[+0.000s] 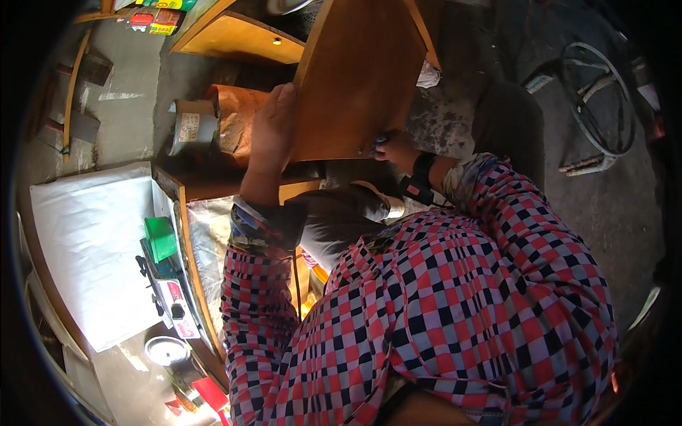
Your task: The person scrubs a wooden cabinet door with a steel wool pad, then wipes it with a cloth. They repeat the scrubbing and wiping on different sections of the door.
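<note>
A brown wooden cabinet door stands swung out in front of me, tilted in the picture. At its left edge is my left hand, with the fingers laid along the wood and the thumb side hidden. Near the door's lower right corner, my right hand grips a small dark object close to the panel. What that object is, I cannot tell. A black band with a small box sits on my right wrist.
Behind my left hand are an orange sheet and a grey container bearing writing. A white-covered surface and a green plastic box lie at the left. A metal-tube frame stands on the floor at the right.
</note>
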A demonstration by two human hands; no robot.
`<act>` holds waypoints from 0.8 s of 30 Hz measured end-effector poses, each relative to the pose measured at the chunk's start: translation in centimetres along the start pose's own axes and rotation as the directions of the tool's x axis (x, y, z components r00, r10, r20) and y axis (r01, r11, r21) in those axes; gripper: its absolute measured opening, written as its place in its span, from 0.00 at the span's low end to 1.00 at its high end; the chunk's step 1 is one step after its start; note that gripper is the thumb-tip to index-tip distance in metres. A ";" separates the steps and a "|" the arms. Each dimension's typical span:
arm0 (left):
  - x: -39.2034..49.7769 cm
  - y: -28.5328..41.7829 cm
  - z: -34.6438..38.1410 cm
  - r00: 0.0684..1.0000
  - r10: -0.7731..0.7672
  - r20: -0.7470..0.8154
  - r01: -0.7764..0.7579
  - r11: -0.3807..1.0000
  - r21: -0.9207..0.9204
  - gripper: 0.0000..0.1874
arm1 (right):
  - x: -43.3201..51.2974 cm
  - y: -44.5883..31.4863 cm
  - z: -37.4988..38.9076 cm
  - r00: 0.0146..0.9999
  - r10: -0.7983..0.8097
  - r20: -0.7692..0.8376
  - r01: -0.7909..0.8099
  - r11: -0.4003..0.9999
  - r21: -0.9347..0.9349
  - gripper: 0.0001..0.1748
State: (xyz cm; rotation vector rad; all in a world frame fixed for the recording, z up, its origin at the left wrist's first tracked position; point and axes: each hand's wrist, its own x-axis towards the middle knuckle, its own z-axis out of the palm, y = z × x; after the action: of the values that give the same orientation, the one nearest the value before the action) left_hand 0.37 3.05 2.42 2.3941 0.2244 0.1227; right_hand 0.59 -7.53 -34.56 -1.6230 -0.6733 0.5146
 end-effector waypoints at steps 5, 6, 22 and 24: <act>0.0 -0.2 -0.6 0.999 0.049 0.015 -0.050 0.996 0.067 0.23 | -0.3 -1.0 1.2 0.884 0.467 -0.022 -0.312 0.625 0.715 0.21; -0.2 0.0 -0.6 0.991 0.127 0.031 -0.129 0.985 0.113 0.23 | -0.3 -0.5 1.0 0.898 0.439 -0.030 -0.268 0.601 0.753 0.20; -2.8 3.2 0.4 0.992 -0.104 0.074 0.120 0.960 -0.254 0.21 | -0.8 12.6 -1.6 0.893 0.345 -0.289 -0.387 0.917 -0.100 0.15; -3.4 4.0 0.5 0.990 -0.129 0.061 0.140 0.957 -0.253 0.21 | -0.6 16.4 1.1 0.951 0.263 -0.162 -0.308 0.849 -0.430 0.11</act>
State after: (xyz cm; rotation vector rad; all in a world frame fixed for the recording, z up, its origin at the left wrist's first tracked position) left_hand -2.36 -0.87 4.63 2.1143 0.3294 0.0330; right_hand 1.65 -8.56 -50.97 -2.1977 -0.4986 0.5127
